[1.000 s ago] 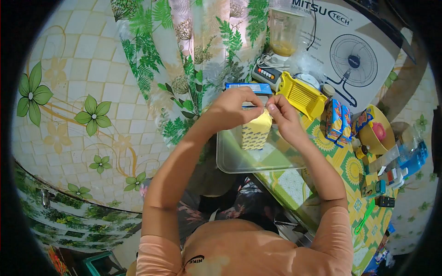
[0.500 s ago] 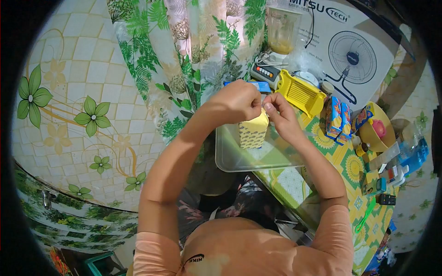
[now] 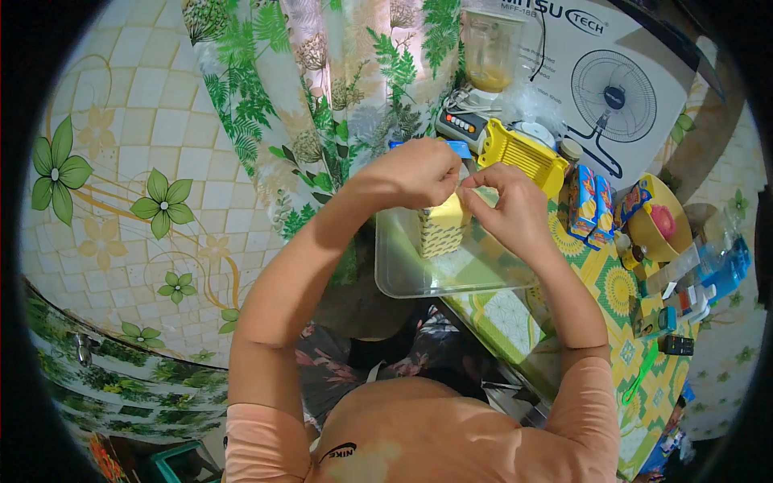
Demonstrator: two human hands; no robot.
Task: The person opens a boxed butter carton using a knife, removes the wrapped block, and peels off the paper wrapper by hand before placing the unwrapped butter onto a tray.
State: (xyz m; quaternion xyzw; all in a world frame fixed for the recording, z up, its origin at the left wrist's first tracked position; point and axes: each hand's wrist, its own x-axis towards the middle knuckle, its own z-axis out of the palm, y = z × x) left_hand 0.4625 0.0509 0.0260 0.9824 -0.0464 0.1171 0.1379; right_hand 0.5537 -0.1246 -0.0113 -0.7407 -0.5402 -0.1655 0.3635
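A pale yellow carton point(image 3: 443, 229) with a small dark pattern stands upright in a clear plastic tray point(image 3: 419, 286). Over its top, my left hand point(image 3: 425, 173) is curled closed, back of the hand up; what its fingertips hold is hidden. My right hand point(image 3: 507, 201) pinches with thumb and forefinger close beside the carton's upper right corner, and the thing between the fingertips is too small to make out. Behind my left hand, part of a blue package point(image 3: 459, 149) shows.
Behind the tray are a yellow slotted rack point(image 3: 522, 157), a blender point(image 3: 489, 56) and a large fan box point(image 3: 612, 88). To the right stand blue packets point(image 3: 592, 205), a yellow bowl point(image 3: 672, 237), small bottles, a green-handled tool point(image 3: 640, 374) and a black remote point(image 3: 676, 345).
My left hand has curled in and turned over the carton's top. My right hand's fingers have bent inward, with its back raised more. The view has shifted slightly.
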